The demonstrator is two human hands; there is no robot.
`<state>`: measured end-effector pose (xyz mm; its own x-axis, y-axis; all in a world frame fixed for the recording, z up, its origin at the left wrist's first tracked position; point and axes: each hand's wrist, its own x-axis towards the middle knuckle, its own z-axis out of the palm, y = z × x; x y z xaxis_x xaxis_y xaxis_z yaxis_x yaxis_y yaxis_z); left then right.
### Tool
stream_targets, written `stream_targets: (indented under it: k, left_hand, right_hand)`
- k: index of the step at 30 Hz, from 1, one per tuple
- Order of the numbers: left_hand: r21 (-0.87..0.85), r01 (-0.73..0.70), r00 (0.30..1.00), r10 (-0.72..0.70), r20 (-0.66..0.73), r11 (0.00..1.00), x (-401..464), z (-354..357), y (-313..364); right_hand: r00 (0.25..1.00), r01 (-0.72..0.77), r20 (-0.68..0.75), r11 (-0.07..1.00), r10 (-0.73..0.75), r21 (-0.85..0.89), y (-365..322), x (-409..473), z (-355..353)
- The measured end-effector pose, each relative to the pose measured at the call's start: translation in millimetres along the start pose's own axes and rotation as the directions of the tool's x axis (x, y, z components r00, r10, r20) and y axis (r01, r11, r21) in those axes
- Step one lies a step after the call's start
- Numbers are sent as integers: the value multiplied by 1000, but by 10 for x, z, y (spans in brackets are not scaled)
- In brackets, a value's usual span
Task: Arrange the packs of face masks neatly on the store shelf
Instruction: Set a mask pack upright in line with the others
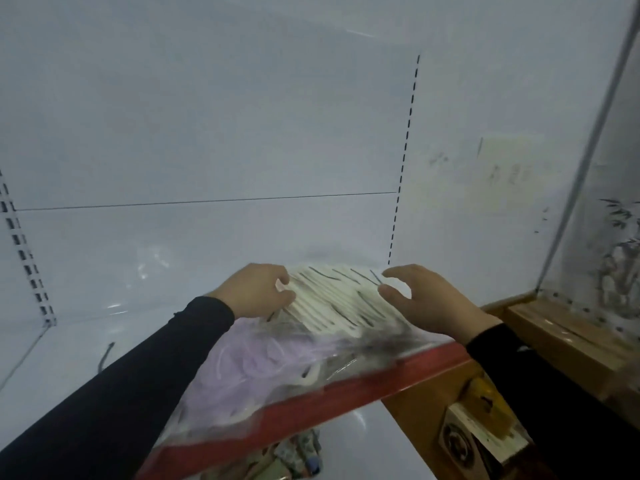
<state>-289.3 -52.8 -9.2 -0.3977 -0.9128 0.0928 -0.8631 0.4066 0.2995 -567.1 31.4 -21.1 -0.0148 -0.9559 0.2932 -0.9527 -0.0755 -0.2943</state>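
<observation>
A clear plastic pack of face masks (332, 303) lies on the white store shelf (69, 368), its cream-white masks showing at the far end and lilac masks (249, 362) nearer me. The pack's near end hangs over the shelf's red front edge (346, 389). My left hand (256, 289) grips the far left corner of the pack, fingers curled on the plastic. My right hand (426, 299) rests on the far right side of the pack, thumb and fingers spread over the masks. Both arms wear black sleeves.
The white back panel (242, 150) carries slotted uprights at left (27, 265) and centre-right (401, 174). A wooden cabinet (561, 337) with a glass pane stands to the right. Patterned items (298, 455) lie on a lower shelf below the red edge.
</observation>
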Motion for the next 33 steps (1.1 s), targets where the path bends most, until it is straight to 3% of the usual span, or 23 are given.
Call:
stream_targets:
  k: [6,10,13,15,17,20,22,24,28,33]
  left_hand:
    - [-49,240,971,-240,10,970,-22,89,264]
    - [-98,266,956,-276,-97,959,-2,105,410]
    - [-277,228,944,-282,-174,934,34,84,507]
    - [-551,190,929,-331,-168,813,74,90,546]
    - [-793,147,916,-383,-116,591,119,106,602]
    - [-941,123,905,-425,-24,315,219,161,701]
    - [-967,119,906,-422,14,225,293,211,744]
    - [-962,169,908,-412,68,213,349,255,790]
    - [-920,257,938,-307,163,296,428,297,938]
    - [-925,312,933,-255,255,215,549,340,1101]
  right_hand:
    - [964,65,253,995,-82,74,324,438,159]
    - [952,148,242,972,-190,182,403,498,281]
    - [948,148,238,956,-210,254,492,504,249]
    - [950,152,221,943,-222,294,545,515,256]
    - [952,177,191,938,-240,297,556,512,270]
    - [952,195,166,929,-257,316,536,524,266]
    - [958,182,157,931,-241,317,521,513,269]
    - [961,181,152,940,-232,291,539,518,301]
    - [955,229,120,933,-270,279,636,568,388]
    - [947,248,97,892,-305,377,603,482,335]
